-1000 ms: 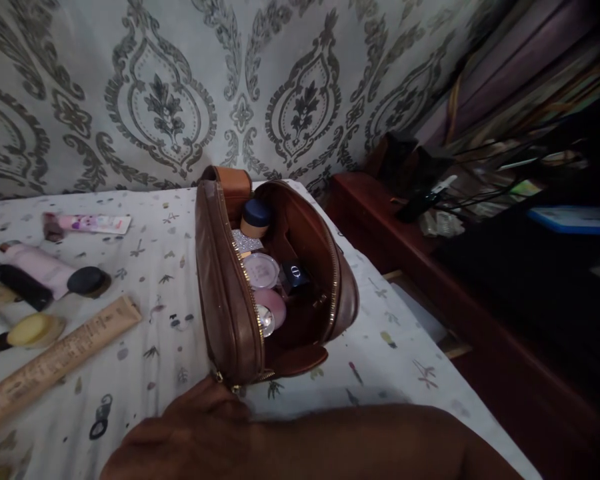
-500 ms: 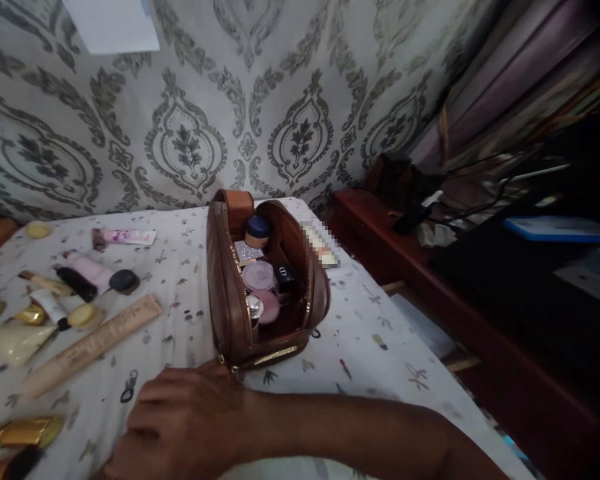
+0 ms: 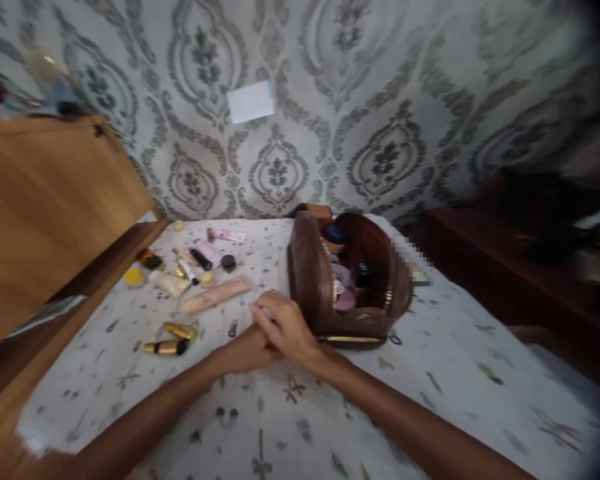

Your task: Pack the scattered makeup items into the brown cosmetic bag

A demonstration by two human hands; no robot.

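Left of the brown cosmetic bag (image 3: 307, 267), my two hands meet over the cloth. My right hand (image 3: 290, 327) lies across my left hand (image 3: 250, 350), its fingers bent and close together; what they grip, if anything, is hidden. The fingers of my left hand are covered by the right. The bag stands unzipped, its mouth wide. Inside are a dark-lidded jar (image 3: 335, 235), a black compact (image 3: 364, 273) and a pink round compact (image 3: 346, 300). A long beige tube (image 3: 215, 295) lies just beyond my hands.
Several cosmetics lie at the left, among them a pink-and-white tube (image 3: 229, 235), a black-lidded pot (image 3: 229, 263) and two gold tubes (image 3: 167, 347). A wooden board (image 3: 55, 207) borders the left side. A dark red ledge (image 3: 475, 267) runs along the right; patterned wall behind.
The view has swung left and taken in more of the bed. My right hand has come away from the bag's front corner area, and my left hand has come into view beneath it.
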